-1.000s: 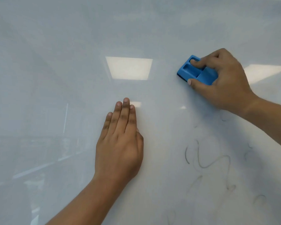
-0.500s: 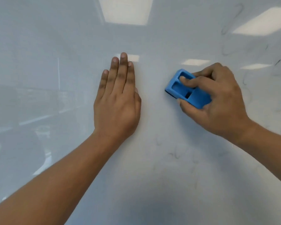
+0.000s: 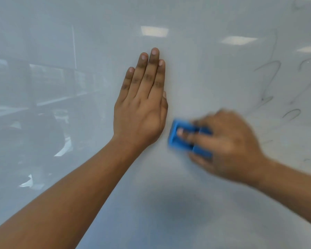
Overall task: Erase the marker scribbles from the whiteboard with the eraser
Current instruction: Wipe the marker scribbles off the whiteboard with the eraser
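A glossy whiteboard (image 3: 178, 203) fills the whole view. My right hand (image 3: 228, 146) grips a blue eraser (image 3: 180, 139) and presses it flat on the board; both are blurred by motion. The eraser sits just right of my left wrist. My left hand (image 3: 142, 106) lies flat on the board, palm down, fingers together and pointing up, holding nothing. Faint dark marker scribbles (image 3: 269, 81) loop across the upper right of the board, well above and right of the eraser. A few small faint marks (image 3: 306, 159) lie right of my right hand.
Ceiling lights (image 3: 154, 31) and a dim room reflect in the board's shiny surface, mostly at the left and top. No other objects stand in front of the board.
The view shifted, so the scribbles now sit at the upper right. My right hand swept the eraser down and toward my left hand, and is now blurred. The left hand stays flat.
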`<state>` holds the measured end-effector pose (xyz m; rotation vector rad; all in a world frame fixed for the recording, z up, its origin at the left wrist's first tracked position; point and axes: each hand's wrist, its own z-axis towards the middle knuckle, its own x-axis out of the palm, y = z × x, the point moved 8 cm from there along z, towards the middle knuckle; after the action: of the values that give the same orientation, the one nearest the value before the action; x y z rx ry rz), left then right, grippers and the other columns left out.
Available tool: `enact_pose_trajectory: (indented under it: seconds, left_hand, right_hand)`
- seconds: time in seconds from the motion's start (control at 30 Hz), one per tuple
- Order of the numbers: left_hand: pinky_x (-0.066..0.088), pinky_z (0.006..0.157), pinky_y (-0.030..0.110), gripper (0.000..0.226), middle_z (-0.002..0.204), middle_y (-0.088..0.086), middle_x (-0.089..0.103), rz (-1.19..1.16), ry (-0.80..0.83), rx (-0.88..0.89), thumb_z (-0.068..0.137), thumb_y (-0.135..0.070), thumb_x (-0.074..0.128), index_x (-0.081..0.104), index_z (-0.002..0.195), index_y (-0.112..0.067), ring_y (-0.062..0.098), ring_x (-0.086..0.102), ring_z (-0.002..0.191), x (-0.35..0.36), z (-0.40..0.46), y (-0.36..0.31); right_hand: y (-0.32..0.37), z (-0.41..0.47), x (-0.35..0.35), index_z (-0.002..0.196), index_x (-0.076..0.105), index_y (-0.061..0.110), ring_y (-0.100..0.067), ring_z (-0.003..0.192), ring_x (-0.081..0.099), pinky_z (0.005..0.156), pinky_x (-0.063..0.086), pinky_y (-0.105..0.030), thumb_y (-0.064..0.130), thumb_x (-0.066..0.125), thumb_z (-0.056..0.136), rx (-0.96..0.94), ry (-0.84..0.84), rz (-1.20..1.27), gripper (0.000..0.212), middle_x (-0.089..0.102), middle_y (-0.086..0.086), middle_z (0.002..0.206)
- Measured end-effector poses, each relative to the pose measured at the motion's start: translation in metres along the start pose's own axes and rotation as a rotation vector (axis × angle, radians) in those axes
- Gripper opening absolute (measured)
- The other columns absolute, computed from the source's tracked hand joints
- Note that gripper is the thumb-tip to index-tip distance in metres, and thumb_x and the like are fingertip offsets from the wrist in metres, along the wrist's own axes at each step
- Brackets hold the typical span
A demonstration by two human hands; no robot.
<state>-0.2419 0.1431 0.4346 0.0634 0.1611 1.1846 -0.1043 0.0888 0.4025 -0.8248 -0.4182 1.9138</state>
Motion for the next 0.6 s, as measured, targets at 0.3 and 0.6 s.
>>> enact_pose_trajectory:
  seconds: [0.3, 0.6]
  left_hand:
    - [0.012, 0.128, 0.043, 0.054, 0.164, 0.018, 0.025, -0.003, 0.002, -0.003, 0.106, -0.019, 0.03, 0.025, 0.156, -0.001, 0.033, 0.02, 0.154, -0.002, 0.001, 0.0]
    - [0.01, 0.128, 0.041, 0.053, 0.165, 0.017, 0.024, -0.014, -0.01, -0.002, 0.106, -0.017, 0.03, 0.025, 0.157, -0.001, 0.032, 0.019, 0.154, -0.001, 0.0, -0.001]
  right_hand:
    - [0.042, -0.077, 0.033, 0.104, 0.072, 0.024, -0.029, 0.068, 0.056, 0.062, 0.045, -0.039, 0.026, 0.073, 0.083, 0.065, 0.062, 0.107, 0.021, 0.065, -0.005, 0.103]
    - [0.038, -0.134, 0.017, 0.114, 0.07, 0.03, -0.025, 0.083, 0.059, 0.072, 0.046, -0.037, 0.027, 0.076, 0.084, 0.002, 0.081, -0.081, 0.031, 0.073, 0.001, 0.112]
